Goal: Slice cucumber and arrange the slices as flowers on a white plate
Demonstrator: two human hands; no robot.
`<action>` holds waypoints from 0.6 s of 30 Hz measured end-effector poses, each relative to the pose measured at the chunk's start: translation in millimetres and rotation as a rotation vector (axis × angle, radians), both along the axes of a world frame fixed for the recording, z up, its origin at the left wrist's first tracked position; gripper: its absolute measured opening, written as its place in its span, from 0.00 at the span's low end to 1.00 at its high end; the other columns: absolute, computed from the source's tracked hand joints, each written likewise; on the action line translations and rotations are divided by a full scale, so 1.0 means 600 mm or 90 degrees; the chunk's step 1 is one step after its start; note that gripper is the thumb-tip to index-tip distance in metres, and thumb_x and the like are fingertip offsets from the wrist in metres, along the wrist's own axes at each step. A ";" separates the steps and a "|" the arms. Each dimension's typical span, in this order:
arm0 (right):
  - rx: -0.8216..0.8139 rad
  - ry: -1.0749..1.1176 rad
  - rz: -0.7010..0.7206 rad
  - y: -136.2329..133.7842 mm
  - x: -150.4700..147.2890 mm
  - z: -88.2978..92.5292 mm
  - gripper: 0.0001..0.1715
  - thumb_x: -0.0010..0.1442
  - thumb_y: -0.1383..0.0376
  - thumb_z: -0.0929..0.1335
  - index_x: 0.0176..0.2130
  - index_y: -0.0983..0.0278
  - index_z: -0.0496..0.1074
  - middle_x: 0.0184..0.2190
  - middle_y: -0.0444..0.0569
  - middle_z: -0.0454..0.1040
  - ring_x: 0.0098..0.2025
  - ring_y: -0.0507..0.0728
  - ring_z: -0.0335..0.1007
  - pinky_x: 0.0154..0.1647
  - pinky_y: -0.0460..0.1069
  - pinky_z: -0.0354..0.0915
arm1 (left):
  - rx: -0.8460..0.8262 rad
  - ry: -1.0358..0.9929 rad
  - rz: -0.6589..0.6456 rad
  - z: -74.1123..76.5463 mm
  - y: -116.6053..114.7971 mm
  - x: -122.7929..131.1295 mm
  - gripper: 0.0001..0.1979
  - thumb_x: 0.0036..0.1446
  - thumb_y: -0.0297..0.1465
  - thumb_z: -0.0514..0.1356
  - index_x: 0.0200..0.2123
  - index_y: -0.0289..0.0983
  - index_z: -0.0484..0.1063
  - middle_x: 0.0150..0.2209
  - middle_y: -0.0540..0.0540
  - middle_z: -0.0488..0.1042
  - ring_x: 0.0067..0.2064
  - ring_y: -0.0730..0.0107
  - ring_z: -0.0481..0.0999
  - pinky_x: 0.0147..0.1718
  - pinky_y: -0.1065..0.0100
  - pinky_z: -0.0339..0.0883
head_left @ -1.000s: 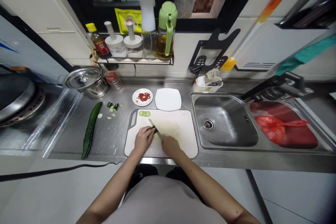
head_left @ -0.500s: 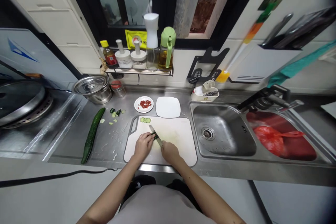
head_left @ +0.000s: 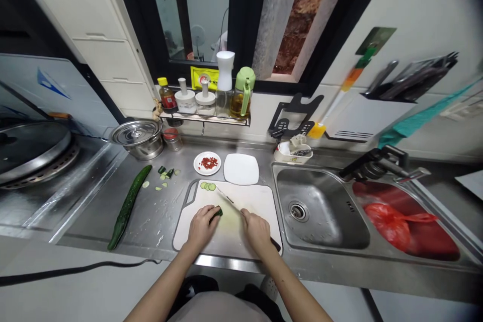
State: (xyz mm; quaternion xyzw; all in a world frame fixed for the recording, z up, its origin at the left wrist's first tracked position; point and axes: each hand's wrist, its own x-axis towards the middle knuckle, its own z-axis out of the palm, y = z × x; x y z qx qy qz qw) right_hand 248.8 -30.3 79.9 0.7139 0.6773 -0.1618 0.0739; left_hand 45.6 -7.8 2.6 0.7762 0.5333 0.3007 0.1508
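Observation:
On the white cutting board (head_left: 260, 200) my left hand (head_left: 201, 225) is curled over a short green cucumber piece (head_left: 216, 213) and presses it down. My right hand (head_left: 256, 229) is closed round the handle of a knife (head_left: 228, 197), whose thin blade points up and left, just right of the cucumber piece. A few cucumber slices (head_left: 208, 186) lie at the board's far left corner.
A whole cucumber (head_left: 128, 206) and several scraps (head_left: 164, 176) lie left on the steel counter. Behind the board stand a plate of red bits (head_left: 207, 163) and a bare white plate (head_left: 241, 169). A lidded pot (head_left: 139, 137) is at back left, a sink (head_left: 317, 211) at right, a red bag (head_left: 392, 217) in the far basin.
The camera tilted up, so everything sits lower in view. My right hand drew the knife back to the right, off the cucumber piece, which my left hand still holds.

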 end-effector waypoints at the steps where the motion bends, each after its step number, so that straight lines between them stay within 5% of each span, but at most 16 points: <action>1: 0.016 -0.004 0.000 0.000 0.002 0.001 0.20 0.69 0.64 0.55 0.55 0.58 0.67 0.40 0.52 0.78 0.43 0.57 0.74 0.41 0.48 0.60 | -0.001 -0.001 0.002 -0.001 -0.001 -0.001 0.14 0.61 0.34 0.56 0.49 0.43 0.75 0.47 0.44 0.76 0.46 0.62 0.76 0.46 0.59 0.72; 11: 0.086 -0.026 -0.025 -0.010 0.009 0.010 0.29 0.61 0.69 0.65 0.61 0.61 0.63 0.46 0.54 0.74 0.49 0.59 0.67 0.48 0.51 0.55 | 0.019 -0.044 0.029 -0.004 -0.012 -0.013 0.13 0.62 0.35 0.55 0.47 0.43 0.75 0.45 0.43 0.77 0.46 0.61 0.75 0.46 0.58 0.71; 18: 0.128 -0.050 0.015 -0.019 0.026 0.013 0.28 0.61 0.67 0.66 0.60 0.63 0.64 0.42 0.54 0.74 0.47 0.60 0.66 0.46 0.52 0.54 | 0.054 -0.116 0.150 0.037 0.002 -0.013 0.12 0.63 0.37 0.53 0.43 0.40 0.73 0.42 0.43 0.77 0.46 0.58 0.74 0.46 0.57 0.68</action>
